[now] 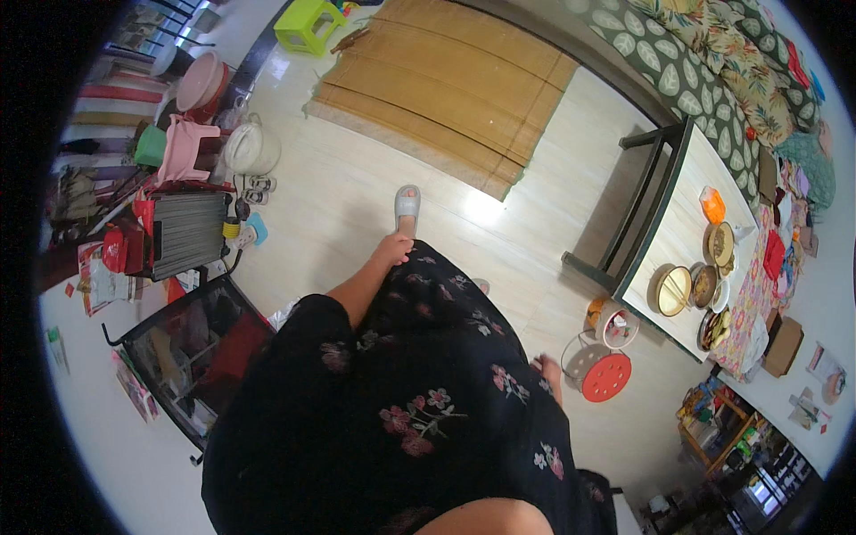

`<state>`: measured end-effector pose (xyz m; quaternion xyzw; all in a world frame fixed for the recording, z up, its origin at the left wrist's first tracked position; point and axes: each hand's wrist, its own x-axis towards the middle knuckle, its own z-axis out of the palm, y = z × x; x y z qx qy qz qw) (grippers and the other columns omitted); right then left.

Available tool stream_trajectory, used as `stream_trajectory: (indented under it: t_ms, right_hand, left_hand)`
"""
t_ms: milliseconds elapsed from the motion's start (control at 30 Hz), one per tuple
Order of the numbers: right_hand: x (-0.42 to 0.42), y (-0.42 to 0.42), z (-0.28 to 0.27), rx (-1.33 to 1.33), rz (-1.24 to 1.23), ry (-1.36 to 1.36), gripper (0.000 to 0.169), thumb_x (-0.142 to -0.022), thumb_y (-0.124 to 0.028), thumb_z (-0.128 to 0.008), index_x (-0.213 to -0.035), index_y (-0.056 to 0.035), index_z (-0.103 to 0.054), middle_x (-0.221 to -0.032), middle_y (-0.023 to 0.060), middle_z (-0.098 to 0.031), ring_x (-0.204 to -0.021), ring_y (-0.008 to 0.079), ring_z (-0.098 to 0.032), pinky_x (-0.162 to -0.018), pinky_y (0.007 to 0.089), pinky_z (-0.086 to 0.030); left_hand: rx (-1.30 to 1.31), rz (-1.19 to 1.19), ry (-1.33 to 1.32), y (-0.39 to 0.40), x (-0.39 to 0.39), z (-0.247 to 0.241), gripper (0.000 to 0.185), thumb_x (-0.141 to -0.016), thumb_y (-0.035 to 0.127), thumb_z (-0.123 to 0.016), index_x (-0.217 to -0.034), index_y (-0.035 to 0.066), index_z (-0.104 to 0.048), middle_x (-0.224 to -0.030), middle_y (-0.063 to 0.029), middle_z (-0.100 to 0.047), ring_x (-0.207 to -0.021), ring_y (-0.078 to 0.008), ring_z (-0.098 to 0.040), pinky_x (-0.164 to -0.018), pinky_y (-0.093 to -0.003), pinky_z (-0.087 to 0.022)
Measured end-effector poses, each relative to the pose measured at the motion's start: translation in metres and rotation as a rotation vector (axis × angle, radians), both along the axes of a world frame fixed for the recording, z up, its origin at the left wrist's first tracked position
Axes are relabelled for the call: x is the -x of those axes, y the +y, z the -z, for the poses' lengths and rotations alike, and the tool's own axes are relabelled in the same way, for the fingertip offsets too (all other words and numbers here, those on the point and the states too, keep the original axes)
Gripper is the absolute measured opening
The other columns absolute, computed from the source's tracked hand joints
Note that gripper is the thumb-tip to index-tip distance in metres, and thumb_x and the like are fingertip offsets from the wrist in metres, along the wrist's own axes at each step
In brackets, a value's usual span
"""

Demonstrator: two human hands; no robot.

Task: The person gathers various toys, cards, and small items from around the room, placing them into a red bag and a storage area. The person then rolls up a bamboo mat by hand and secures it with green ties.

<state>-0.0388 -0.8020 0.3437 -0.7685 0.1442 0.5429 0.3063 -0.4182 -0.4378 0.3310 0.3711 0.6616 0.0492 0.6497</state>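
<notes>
My left hand [398,249] hangs with curled fingers at the edge of a black floral dress [428,348], above my slippered foot [406,207]. Whether those fingers pinch the cloth is unclear. On the other side, my right hand [548,372] is blurred and partly covered by the dress; I cannot make out its grip. Nearest to it is a round stool with a red perforated seat [606,378]. Just behind that stands a small bucket [616,325] with bits of litter inside. A second slipper [481,286] peeks out beside the dress hem.
A brown mat [441,87] covers the floor ahead. To the right, a low table [659,247] bears several bowls, including a yellow bowl [673,291] with chopsticks. A bed with leaf-print bedding [662,73] lies beyond. At left are a pink stool [184,150] and a dark rack [200,348].
</notes>
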Motion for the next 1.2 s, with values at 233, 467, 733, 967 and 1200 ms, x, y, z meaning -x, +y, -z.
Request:
stream_trajectory:
  t_ms: [233,467,733,967,1200]
  right_hand:
    - [0.064,0.27,-0.034,-0.263,-0.059,-0.019,0.034,-0.085,-0.025,-0.05,-0.111,-0.0039,-0.048,-0.103,0.0104,-0.058,-0.085,0.0192,-0.057,-0.069,0.0282,-0.047]
    - [0.114,0.438,-0.014,-0.319,-0.021,0.27,0.033,-0.087,-0.024,-0.049,-0.112,-0.0026,-0.047,-0.099,0.009,-0.059,-0.079,0.0173,-0.058,-0.067,0.0286,-0.048]
    - [0.027,0.491,0.199,-0.162,0.168,0.339,0.028,-0.087,-0.022,-0.046,-0.103,0.0002,-0.047,-0.087,0.0107,-0.058,-0.068,0.0185,-0.056,-0.057,0.0288,-0.047]
    - [-0.084,0.546,0.405,-0.027,0.09,0.045,0.036,-0.09,-0.028,-0.042,-0.115,-0.0014,-0.043,-0.103,0.0123,-0.056,-0.084,0.0238,-0.057,-0.069,0.033,-0.047]
    - [-0.128,0.572,0.555,0.012,0.012,-0.101,0.04,-0.089,-0.024,-0.043,-0.122,-0.0026,-0.039,-0.116,0.013,-0.05,-0.099,0.0268,-0.053,-0.082,0.038,-0.043]
  left_hand:
    - [0.19,-0.115,0.046,0.067,0.121,0.016,0.027,-0.077,0.022,-0.054,-0.099,0.007,-0.054,-0.081,-0.0053,-0.057,-0.06,-0.0165,-0.056,-0.05,-0.0275,-0.045]
    - [0.203,-0.388,0.204,0.147,0.211,0.003,0.032,-0.081,0.029,-0.055,-0.104,0.007,-0.051,-0.088,-0.0079,-0.059,-0.065,-0.0165,-0.058,-0.054,-0.0264,-0.045]
    - [0.212,-0.481,0.094,0.185,0.1,0.085,0.029,-0.085,0.025,-0.051,-0.106,0.005,-0.051,-0.088,-0.0064,-0.06,-0.065,-0.0118,-0.057,-0.057,-0.0223,-0.045]
    - [0.382,-0.454,-0.289,0.167,-0.133,0.217,0.038,-0.089,0.033,-0.046,-0.111,0.002,-0.048,-0.1,-0.0114,-0.058,-0.08,-0.0175,-0.057,-0.072,-0.0289,-0.046]
    - [0.678,-0.444,-0.477,0.128,-0.207,0.3,0.035,-0.09,0.029,-0.044,-0.111,0.001,-0.048,-0.097,-0.0114,-0.057,-0.081,-0.0189,-0.057,-0.075,-0.0313,-0.046]
